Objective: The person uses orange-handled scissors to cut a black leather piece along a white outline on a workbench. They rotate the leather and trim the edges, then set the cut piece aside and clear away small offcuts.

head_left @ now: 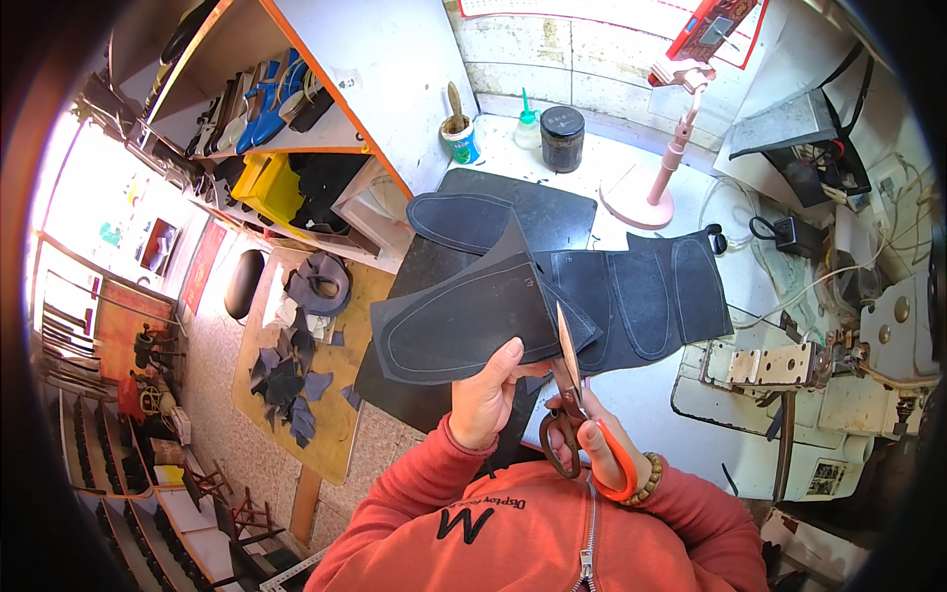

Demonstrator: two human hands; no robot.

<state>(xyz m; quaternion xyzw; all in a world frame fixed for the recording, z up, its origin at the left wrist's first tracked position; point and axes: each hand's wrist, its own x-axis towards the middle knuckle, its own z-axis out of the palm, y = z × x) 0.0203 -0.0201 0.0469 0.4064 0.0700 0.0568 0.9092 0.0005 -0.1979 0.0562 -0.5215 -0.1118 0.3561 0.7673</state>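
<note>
My left hand (483,400) pinches the lower edge of a dark sheet (464,321), thumb on top. A pale sole-shaped outline is drawn on the sheet. In my right hand (604,454) is a pair of scissors (568,380), with one orange and one dark handle loop. Its blades point away from me at the sheet's right edge; how far they are apart I cannot tell. Beyond the held sheet lies a dark sole-shaped piece (459,219). To the right, a larger dark sheet (641,301) with several traced outlines rests on the table.
A black mat (552,202) lies on the white table. Behind it stand a brush in a tub (462,138), a small bottle (528,128) and a dark jar (562,138). A pink phone stand (646,202) and sewing machine (779,365) are at right. Dark scraps (291,380) lie on a board at left.
</note>
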